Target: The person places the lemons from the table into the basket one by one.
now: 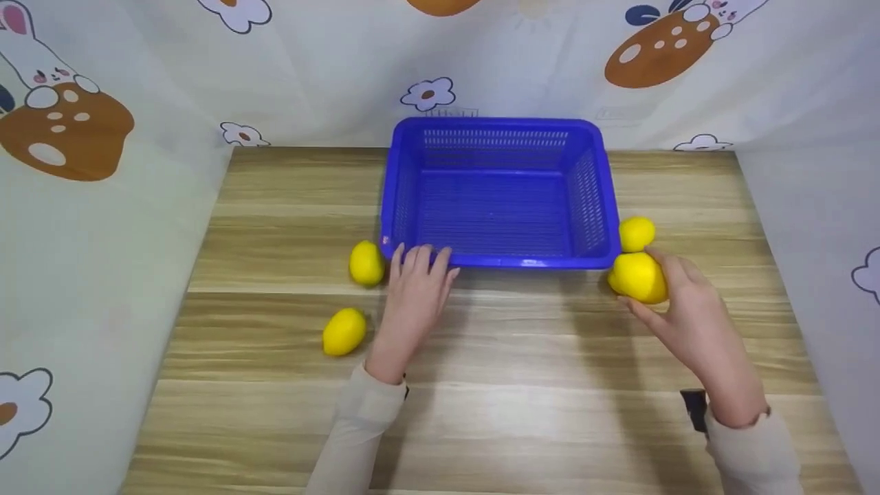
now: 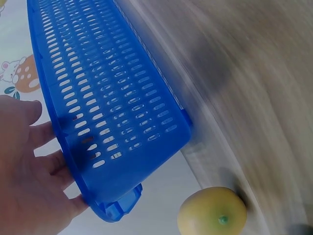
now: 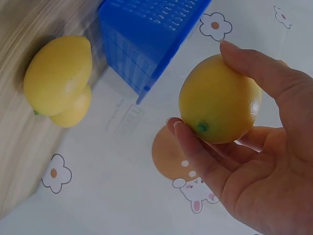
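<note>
A yellow lemon [image 3: 220,98] with a green stem end is held between the thumb and fingers of my right hand [image 1: 705,323], beyond the basket's near right corner. In the right wrist view, two more lemons lie on the table: a nearer lemon [image 3: 58,76] and a farther lemon [image 3: 73,108] partly behind it. The held lemon overlaps the nearer one in the head view. My left hand [image 1: 412,295] rests its fingers over the near rim of a blue plastic basket [image 1: 495,261], close to its left corner. Some of those fingertips are hidden behind the rim in the left wrist view.
Left of my left hand lie two lemons, one lemon [image 1: 367,263] beside the basket's corner and another lemon [image 1: 344,332] nearer me. The wood-grain table [image 1: 240,405] meets a patterned cloth [image 1: 330,75] behind the basket and along both sides.
</note>
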`<state>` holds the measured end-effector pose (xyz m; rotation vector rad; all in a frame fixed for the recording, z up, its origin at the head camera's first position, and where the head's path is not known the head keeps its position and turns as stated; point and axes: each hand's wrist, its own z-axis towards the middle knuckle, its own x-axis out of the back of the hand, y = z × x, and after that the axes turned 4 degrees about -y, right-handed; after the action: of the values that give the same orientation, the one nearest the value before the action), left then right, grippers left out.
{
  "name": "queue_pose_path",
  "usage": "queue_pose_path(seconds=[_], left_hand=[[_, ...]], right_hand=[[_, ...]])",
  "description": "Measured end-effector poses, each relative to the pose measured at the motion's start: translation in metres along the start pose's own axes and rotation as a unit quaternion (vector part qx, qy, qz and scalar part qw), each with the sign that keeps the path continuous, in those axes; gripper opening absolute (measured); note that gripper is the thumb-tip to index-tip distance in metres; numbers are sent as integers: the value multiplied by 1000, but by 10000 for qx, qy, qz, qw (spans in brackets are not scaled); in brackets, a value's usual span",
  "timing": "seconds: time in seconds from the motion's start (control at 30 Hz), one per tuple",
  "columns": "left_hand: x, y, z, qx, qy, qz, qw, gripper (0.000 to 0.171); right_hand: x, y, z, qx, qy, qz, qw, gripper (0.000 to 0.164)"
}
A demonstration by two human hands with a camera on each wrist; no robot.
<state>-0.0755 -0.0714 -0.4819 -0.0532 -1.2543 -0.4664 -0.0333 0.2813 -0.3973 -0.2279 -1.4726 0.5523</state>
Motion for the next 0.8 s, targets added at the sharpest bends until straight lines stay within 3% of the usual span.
queue_pose_path(seconds=[0.13, 0.37, 0.53, 0.8], left_hand=[[-1, 0, -1, 87, 196, 124, 9997, 40], [-4, -2, 1, 450, 475, 735, 9951, 52], [-3, -1, 3, 619, 328, 744, 9948, 57], [-1, 3, 9, 897, -198, 651, 9936, 61]], right_hand=[[-1, 0, 1, 59, 49, -9, 10000, 75], [-1, 3, 1, 193, 200, -2, 9996, 74], [1, 3, 2, 154, 147, -19, 9998, 74], [5, 3, 9, 52, -14, -57, 10000, 75]])
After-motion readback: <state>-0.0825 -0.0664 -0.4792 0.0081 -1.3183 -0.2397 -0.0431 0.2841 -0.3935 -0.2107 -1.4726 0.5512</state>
